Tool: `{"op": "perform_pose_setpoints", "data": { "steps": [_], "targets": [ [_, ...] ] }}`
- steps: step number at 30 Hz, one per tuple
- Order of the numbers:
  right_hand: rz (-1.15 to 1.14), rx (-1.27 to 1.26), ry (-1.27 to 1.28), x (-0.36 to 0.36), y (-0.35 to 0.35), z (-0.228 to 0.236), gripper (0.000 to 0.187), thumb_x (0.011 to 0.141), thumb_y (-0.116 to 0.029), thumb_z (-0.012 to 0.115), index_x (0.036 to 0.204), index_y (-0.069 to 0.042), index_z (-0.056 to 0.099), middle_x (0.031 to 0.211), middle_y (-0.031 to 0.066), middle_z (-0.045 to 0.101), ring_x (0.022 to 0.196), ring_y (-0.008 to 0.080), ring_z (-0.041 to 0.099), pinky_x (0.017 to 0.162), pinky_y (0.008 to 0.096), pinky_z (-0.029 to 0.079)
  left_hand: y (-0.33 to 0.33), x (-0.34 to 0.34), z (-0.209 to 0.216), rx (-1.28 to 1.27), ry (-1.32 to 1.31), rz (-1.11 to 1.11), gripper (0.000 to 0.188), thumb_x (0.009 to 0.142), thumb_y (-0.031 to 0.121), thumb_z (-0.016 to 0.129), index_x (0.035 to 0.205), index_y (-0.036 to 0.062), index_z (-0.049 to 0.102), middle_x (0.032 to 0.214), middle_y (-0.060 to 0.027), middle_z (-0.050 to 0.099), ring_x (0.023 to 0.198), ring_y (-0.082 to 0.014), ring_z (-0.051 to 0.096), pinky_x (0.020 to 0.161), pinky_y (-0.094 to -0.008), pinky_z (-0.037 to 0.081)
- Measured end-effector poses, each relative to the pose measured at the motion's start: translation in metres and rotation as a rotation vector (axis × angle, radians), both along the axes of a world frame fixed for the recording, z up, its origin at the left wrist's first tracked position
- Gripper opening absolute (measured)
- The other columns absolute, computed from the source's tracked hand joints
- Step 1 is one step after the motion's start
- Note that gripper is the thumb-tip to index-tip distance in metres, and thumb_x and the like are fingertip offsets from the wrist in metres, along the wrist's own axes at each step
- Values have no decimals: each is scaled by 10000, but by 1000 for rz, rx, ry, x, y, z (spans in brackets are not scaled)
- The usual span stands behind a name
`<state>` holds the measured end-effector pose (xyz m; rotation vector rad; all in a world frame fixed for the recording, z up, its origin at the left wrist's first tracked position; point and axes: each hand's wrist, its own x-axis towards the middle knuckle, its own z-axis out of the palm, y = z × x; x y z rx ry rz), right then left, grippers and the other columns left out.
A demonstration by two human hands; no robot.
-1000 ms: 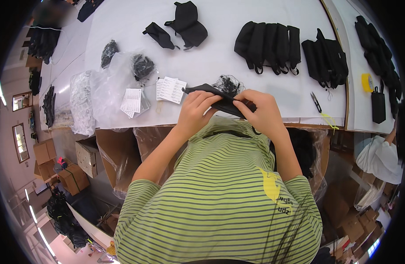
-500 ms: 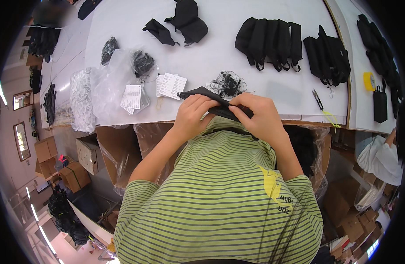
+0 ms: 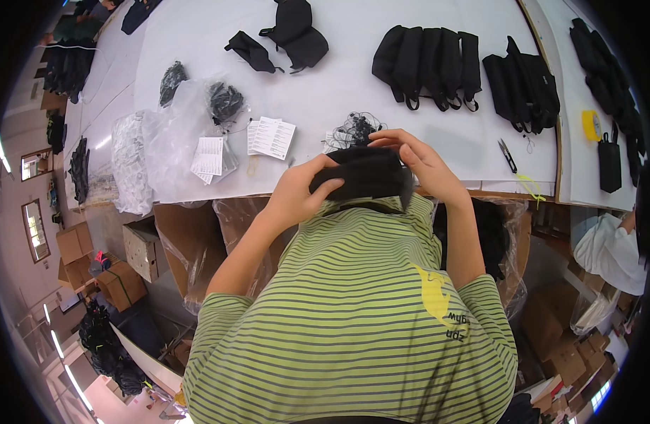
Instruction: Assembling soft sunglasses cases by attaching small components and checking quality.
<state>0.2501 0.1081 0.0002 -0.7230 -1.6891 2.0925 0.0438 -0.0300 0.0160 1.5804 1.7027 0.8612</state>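
Observation:
A small black fabric pouch [image 3: 360, 174], slightly blurred, is held up at the near edge of the table, before my chest. My left hand [image 3: 296, 187] grips its left end, thumb on the near face and fingers behind. At the pouch's right end, my right hand [image 3: 431, 166] has its fingers stretched out and apart, touching or very close to the fabric. Just beyond lies a tangle of thin black cords [image 3: 360, 127], partly hidden by the pouch. Printed white tags [image 3: 274, 138] lie to its left.
Several black pouches [image 3: 427, 67] stand in a row at the far right, with a second group [image 3: 522, 92] beside them. Thread snips [image 3: 507, 155] lie nearer. Plastic bags [image 3: 176, 134] and more tags [image 3: 210, 157] are at left. Cardboard boxes [image 3: 187, 240] stand below the table edge.
The pouch has turned from a narrow, folded strip to show its broad face. My right hand has gone from pinching it to spread fingers; my left keeps its hold.

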Motion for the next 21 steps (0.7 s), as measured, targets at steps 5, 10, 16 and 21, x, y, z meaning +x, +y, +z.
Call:
{"op": "perform_pose_setpoints", "data": {
  "steps": [5, 10, 16, 21],
  "targets": [
    [323, 211, -376, 28, -9, -17, 583, 780, -458, 704, 1173, -50, 568, 946, 108, 635, 920, 160, 579, 812, 275, 448, -11, -21, -16, -432, -536, -1, 219, 891, 174, 621, 1000, 17, 515, 830, -15, 579, 765, -85, 530, 697, -223, 413],
    [140, -39, -336, 58, -1, -21, 476, 738, -382, 750, 1052, -82, 556, 764, 3, 465, 732, 96, 416, 663, 243, 348, -7, -27, -17, -573, -639, -54, 256, 891, 191, 631, 1038, 5, 534, 871, 3, 558, 807, -66, 503, 726, -228, 413],
    [-27, 162, -320, 83, 7, 5, 498, 712, -92, 773, 1105, -91, 468, 755, -30, 435, 701, 69, 437, 662, 196, 372, -8, -42, -26, -646, -564, -119, 440, 885, 226, 651, 1217, -36, 529, 950, -18, 595, 844, -74, 509, 744, -223, 421],
    [-79, 49, -287, 122, 29, 8, 272, 776, 38, 627, 1024, -19, 530, 863, 50, 641, 801, 106, 593, 717, 236, 452, -2, -35, -17, -709, -601, -161, 396, 886, 217, 651, 1177, -35, 560, 957, -10, 613, 847, -68, 509, 757, -221, 427]
  ]
}}
